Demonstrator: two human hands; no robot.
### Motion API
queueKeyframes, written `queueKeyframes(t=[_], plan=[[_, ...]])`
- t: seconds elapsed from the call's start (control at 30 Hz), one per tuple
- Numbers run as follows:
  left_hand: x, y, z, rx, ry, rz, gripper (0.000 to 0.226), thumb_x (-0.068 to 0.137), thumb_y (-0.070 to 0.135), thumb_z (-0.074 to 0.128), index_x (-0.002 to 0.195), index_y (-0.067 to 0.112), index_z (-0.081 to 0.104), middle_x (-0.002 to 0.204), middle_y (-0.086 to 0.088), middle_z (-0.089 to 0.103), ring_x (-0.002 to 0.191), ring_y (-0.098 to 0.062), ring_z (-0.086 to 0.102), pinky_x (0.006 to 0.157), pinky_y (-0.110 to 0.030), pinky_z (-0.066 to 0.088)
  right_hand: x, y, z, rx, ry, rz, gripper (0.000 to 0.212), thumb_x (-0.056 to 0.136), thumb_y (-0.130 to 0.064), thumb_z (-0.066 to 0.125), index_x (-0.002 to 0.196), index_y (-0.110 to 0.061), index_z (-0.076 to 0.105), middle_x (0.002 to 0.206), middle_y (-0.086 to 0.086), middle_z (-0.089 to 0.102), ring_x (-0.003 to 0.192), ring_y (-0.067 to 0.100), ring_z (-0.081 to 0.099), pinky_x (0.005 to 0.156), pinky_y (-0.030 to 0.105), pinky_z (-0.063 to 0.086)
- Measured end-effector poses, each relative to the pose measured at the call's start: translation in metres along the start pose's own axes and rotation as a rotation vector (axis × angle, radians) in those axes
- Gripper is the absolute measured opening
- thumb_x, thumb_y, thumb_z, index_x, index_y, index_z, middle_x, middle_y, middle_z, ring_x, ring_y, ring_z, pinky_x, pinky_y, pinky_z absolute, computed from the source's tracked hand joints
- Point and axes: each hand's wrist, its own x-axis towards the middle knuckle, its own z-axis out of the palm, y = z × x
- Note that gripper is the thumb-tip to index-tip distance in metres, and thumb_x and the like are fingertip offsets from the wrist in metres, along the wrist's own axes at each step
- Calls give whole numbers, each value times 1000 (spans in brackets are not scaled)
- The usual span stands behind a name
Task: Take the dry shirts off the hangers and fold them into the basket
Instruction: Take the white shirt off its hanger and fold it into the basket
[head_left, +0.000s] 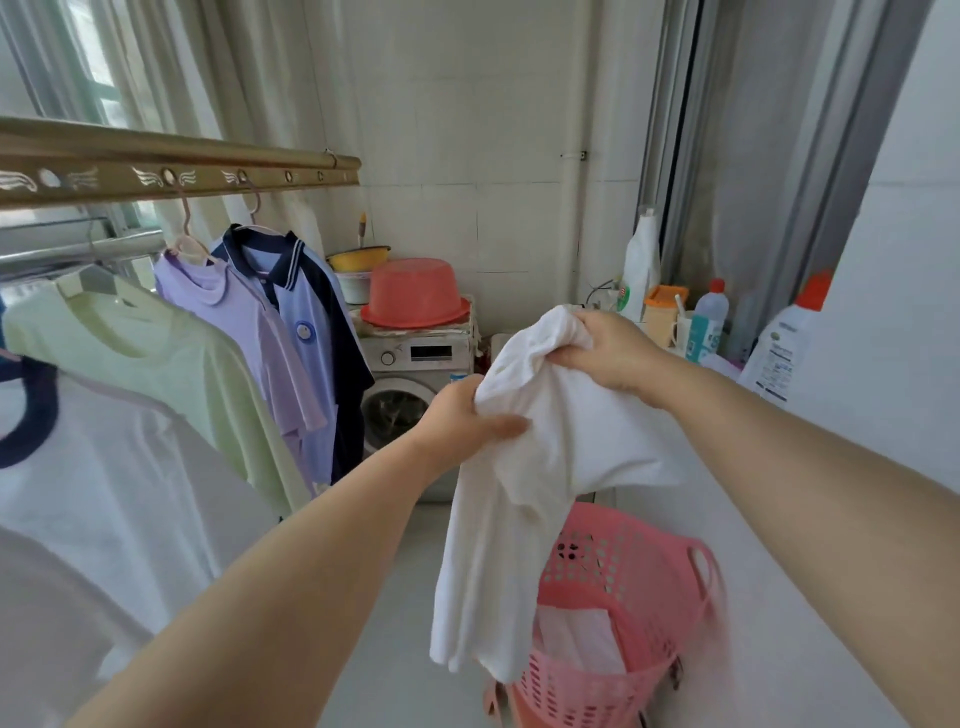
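**White shirt off the hanger, fold pending**

Left hand (470, 415) and right hand (608, 351) both pinch bunched cloth of the white shirt (545, 467), hanging above the pink basket (634, 587). Advice: shake flat, find shoulders (four shirts remain on the rail), fold, then lower.

Hung shirts (156, 364) left, basket (639, 571) near right, washer (415, 384) far.
The hung shirts line up under the rail (171, 171) along the left. The washer stands behind them at the far wall, with a basin (415, 293) upturned on top. At centre the held shirt (561, 441) hangs from the left hand (462, 415) and right hand (613, 348), partly in front of the basket. Bottles (779, 353) stand far right on the counter (779, 597).
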Motion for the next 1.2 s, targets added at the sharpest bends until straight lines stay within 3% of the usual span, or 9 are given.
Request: queueKeyframes(t=[0.2,0.37,0.43,0.5,0.63,0.7,0.83,1.0,1.2], plan=[[-10,-31,-7,256,-102,-124,23,72,20,75,93,14,68,93,-3,71,89,-22,67,84,-38,56,1,-32,-24,-51,80,-137,21,91,-19,61,112,-14,63,106,-4,64,100,13,57,87,28,43],[-12,-70,-15,240,133,-128,8,84,14,58,86,6,60,81,-8,61,72,-23,56,66,-32,47,6,-44,-47,-226,95,-150,20,89,-19,64,108,-14,65,108,2,67,107,21,59,89,32,44],[-14,-72,-18,60,108,-139,19,86,20,63,99,8,57,92,-6,63,84,-22,61,73,-34,51,5,-46,-52,-242,85,-144,19,89,-18,64,107,-12,65,104,1,65,105,20,59,84,29,42],[-18,-67,-14,-66,-14,-152,49,75,35,79,109,14,51,104,-2,62,96,-20,63,78,-34,54,3,-49,-55,-245,93,-148,20,88,-17,65,107,-10,65,106,4,66,106,23,60,89,33,45],[-24,-57,22,29,-114,-122,83,54,49,87,118,23,42,111,8,56,102,-14,58,86,-35,52,5,-60,-56,-296,102,-147,19,87,-19,65,105,-13,66,109,5,67,106,22,60,96,39,43],[-28,-58,40,197,-119,-73,71,61,46,81,115,22,42,105,7,56,96,-15,59,77,-33,52,7,-63,-58,-320,114,-143,19,86,-20,66,104,-14,65,108,5,67,106,23,60,95,40,46],[-26,-69,39,327,-19,-32,16,81,25,63,89,11,58,85,-3,61,74,-16,57,69,-37,52,1,-59,-63,-344,115,-111,16,87,-19,66,102,-14,64,108,6,67,106,24,60,94,41,47],[-15,-94,-16,-7,-6,-242,18,90,19,60,95,2,58,101,-17,62,99,-33,59,86,-41,46,-16,-31,-64,-255,99,5,18,89,-18,64,107,-12,65,108,2,66,104,19,59,85,29,43],[-21,-89,-35,67,-153,-302,29,83,20,69,109,13,57,108,-7,62,103,-26,60,97,-44,49,-21,-1,-50,-166,71,90,12,90,-25,62,102,-28,62,111,-4,65,111,18,57,102,39,41]])
